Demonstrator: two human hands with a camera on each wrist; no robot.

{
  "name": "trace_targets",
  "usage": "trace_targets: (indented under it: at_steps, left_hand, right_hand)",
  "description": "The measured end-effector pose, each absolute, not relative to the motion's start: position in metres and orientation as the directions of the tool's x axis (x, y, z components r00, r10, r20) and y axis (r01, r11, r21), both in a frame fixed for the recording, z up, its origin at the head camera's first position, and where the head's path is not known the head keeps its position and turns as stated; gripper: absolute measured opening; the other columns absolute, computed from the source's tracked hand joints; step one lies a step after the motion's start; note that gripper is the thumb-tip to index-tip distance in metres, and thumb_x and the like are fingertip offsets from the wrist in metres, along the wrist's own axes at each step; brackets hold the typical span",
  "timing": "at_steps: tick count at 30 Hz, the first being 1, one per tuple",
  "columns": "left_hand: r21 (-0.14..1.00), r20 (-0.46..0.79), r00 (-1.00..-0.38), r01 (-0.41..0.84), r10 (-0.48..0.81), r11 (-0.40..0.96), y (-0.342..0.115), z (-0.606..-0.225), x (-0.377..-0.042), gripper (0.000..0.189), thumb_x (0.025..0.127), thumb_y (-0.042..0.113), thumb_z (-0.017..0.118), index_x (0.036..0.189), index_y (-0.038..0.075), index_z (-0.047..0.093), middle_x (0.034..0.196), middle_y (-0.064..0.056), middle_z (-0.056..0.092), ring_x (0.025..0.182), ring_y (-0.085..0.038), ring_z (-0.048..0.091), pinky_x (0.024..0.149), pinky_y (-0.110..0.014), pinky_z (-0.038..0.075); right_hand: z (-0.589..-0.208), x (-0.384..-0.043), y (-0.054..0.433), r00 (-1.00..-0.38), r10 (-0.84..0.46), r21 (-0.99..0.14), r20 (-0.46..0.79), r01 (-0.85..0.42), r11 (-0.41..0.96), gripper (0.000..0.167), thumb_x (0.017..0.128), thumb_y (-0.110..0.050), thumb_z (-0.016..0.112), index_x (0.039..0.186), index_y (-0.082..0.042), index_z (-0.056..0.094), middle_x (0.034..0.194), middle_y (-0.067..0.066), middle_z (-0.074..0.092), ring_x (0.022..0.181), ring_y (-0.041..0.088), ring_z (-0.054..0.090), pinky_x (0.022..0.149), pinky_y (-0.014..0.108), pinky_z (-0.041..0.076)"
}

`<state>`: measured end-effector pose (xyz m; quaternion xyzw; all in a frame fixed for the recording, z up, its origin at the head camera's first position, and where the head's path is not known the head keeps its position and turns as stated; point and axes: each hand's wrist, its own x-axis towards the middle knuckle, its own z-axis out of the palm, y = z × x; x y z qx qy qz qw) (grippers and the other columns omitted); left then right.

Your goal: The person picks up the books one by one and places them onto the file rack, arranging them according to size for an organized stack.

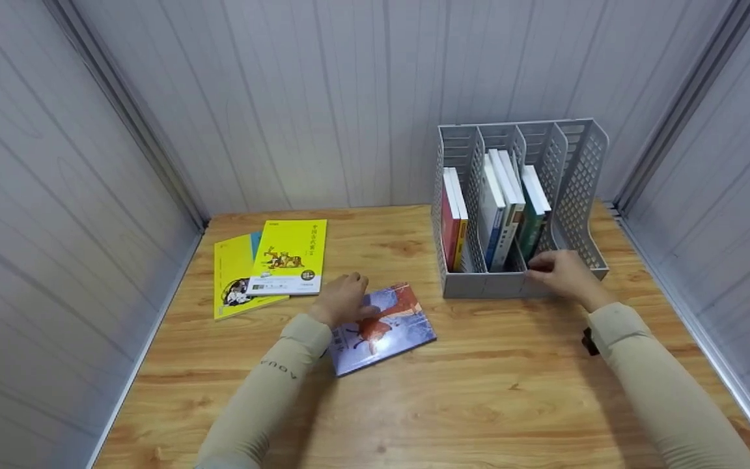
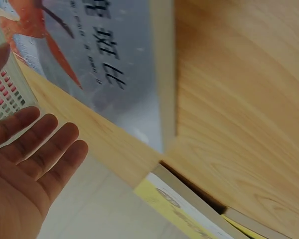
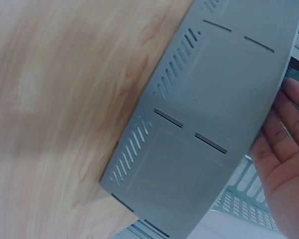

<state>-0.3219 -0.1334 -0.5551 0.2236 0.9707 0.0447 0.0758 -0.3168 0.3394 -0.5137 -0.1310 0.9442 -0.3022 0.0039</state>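
Tabletop (image 1: 479, 384) in wood grain carries one grey four-compartment magazine rack (image 1: 484, 285) at far right. From the left, its compartments hold two upright books (image 1: 451, 221), spines red and yellow; apparently three white-edged books (image 1: 507, 228); and a green-spined book (image 1: 531, 225). Two yellow books (image 1: 291, 251) lie overlapping at far left. One picture book (image 1: 388, 332) lies face up between them and the rack, but nearer, its glossy cover bluish violet with a red-orange figure and dark lettering. The left hand (image 1: 342, 298) is over its far left corner, grip released, fingers extended. The right hand (image 1: 567, 277) touches the rack's near rim; whether its grip grasps anything, I cannot tell.
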Motion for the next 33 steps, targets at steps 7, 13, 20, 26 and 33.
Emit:
trace_targets:
  at_steps: [7,13,20,26,33]
  left_hand:
    - [0.174,-0.222,-0.896,0.353,0.386,0.919,-0.151,-0.558,-0.320,0.091,0.093,0.063,0.080,0.151,-0.002,0.054,0.149,-0.022,0.061,0.136,-0.039,0.063,0.119,-0.052,0.051]
    - [0.219,-0.264,-0.886,0.331,0.382,0.918,-0.158,-0.557,-0.317,0.081,0.089,0.064,0.083,0.133,0.000,0.064,0.129,-0.017,0.065,0.115,-0.032,0.064,0.111,-0.050,0.054]
    - [0.226,-0.318,-0.881,0.288,0.350,0.931,-0.156,-0.553,-0.314,0.066,0.085,0.063,0.087,0.115,0.006,0.072,0.108,-0.008,0.068,0.095,-0.023,0.061,0.096,-0.045,0.058]
    - [0.271,-0.351,-0.873,0.251,0.338,0.929,-0.151,-0.551,-0.312,0.053,0.084,0.054,0.092,0.105,0.007,0.076,0.094,-0.005,0.072,0.085,-0.021,0.062,0.086,-0.040,0.059]
    - [0.307,-0.416,-0.866,0.153,0.277,0.939,-0.149,-0.547,-0.315,0.053,0.085,0.046,0.093,0.114,0.005,0.076,0.097,-0.007,0.072,0.087,-0.022,0.062,0.087,-0.040,0.058]
  right_hand:
    - [-0.524,-0.318,0.337,-0.961,-0.263,-0.567,0.079,-0.261,0.781,0.030,0.102,-0.020,0.078,0.113,0.007,0.079,0.107,0.026,0.079,0.098,0.041,0.075,0.089,0.059,0.062]
    - [-0.527,-0.317,0.334,-0.962,-0.270,-0.533,0.052,-0.255,0.807,0.037,0.102,-0.025,0.078,0.117,0.008,0.078,0.108,0.028,0.078,0.093,0.039,0.075,0.084,0.057,0.062]
    - [-0.533,-0.314,0.330,-0.968,-0.238,-0.529,0.075,-0.242,0.814,0.034,0.106,-0.032,0.073,0.099,0.001,0.080,0.083,0.014,0.076,0.066,0.017,0.055,0.066,0.038,0.048]
    - [-0.541,-0.311,0.329,-0.974,-0.178,-0.558,0.138,-0.225,0.799,0.035,0.105,-0.033,0.075,0.100,0.001,0.083,0.091,0.019,0.080,0.073,0.020,0.065,0.071,0.042,0.055]
    - [-0.547,-0.311,0.328,-0.976,-0.140,-0.571,0.168,-0.212,0.793,0.035,0.104,-0.032,0.076,0.105,0.002,0.083,0.098,0.022,0.081,0.083,0.029,0.072,0.079,0.053,0.060]
